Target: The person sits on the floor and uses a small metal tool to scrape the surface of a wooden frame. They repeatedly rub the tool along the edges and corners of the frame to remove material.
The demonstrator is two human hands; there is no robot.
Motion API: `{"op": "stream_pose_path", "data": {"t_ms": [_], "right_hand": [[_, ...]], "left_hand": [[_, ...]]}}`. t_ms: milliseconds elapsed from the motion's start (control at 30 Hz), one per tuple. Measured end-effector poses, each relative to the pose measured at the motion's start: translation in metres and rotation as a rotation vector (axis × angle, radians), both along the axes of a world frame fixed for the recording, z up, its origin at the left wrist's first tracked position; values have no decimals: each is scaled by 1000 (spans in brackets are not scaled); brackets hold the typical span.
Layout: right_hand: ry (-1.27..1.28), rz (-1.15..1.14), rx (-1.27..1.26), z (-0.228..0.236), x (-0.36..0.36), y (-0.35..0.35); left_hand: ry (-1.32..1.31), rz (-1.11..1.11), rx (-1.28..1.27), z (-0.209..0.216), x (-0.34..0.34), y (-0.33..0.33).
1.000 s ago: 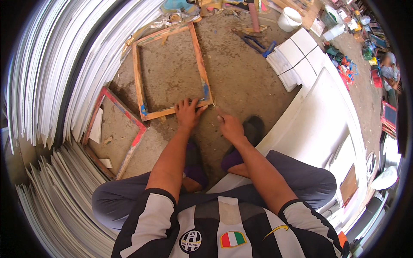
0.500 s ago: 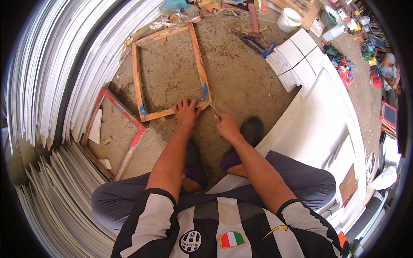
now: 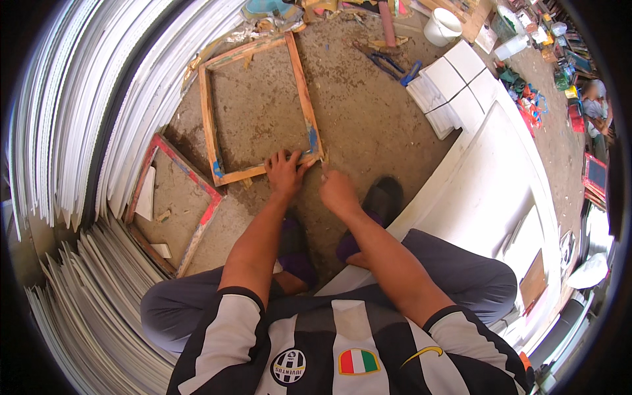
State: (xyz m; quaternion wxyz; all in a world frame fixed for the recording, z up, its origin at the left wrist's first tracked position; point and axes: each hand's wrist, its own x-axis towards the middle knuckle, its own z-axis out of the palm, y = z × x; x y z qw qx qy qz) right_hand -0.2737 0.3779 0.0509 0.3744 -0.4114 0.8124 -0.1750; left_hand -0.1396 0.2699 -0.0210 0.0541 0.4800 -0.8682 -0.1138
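Note:
On the floor ahead lies a rectangular wooden frame (image 3: pixel 304 85), its near corners marked with blue paint. My left hand (image 3: pixel 284 174) grips its near bar close to the right corner, fingers curled over the wood. Just right of that corner, my right hand (image 3: pixel 339 193) is closed around a thin tool (image 3: pixel 324 167). The tool's tip is at or very near the corner; most of it is hidden in the fist, so its kind is unclear. A second wooden frame (image 3: pixel 212 209), with red paint, lies to the left, apart from both hands.
Stacked white sheets (image 3: pixel 79 99) curve along the left side. Blue-handled pliers or cutters (image 3: pixel 409 74) lie beyond, near a bound stack of white boards (image 3: pixel 454 82). A white bucket (image 3: pixel 442 27) stands farther back. A large white panel (image 3: pixel 474 191) is at right; another person (image 3: pixel 596 108) sits far right.
My right hand has shifted slightly left and toward me at the frame's corner. The left hand keeps its hold, and the frame has moved only slightly.

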Motion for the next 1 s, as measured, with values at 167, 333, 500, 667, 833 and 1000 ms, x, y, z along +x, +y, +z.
{"op": "stream_pose_path", "data": {"t_ms": [167, 333, 500, 667, 833, 1000], "right_hand": [[-529, -387, 19, -3, 4, 7], [-237, -153, -56, -4, -11, 15], [-51, -45, -59, -10, -6, 9], [-969, -557, 5, -45, -14, 16], [-979, -514, -79, -44, -18, 18], [-1610, -762, 43, -53, -31, 32]], "left_hand": [[12, 11, 72, 5, -2, -1], [-2, 9, 48, 2, -1, -3], [-13, 16, 83, 3, 1, -4], [14, -9, -33, -6, 1, 0], [17, -11, -21, -2, 2, -2], [30, -24, -30, 3, 2, 0]]}}
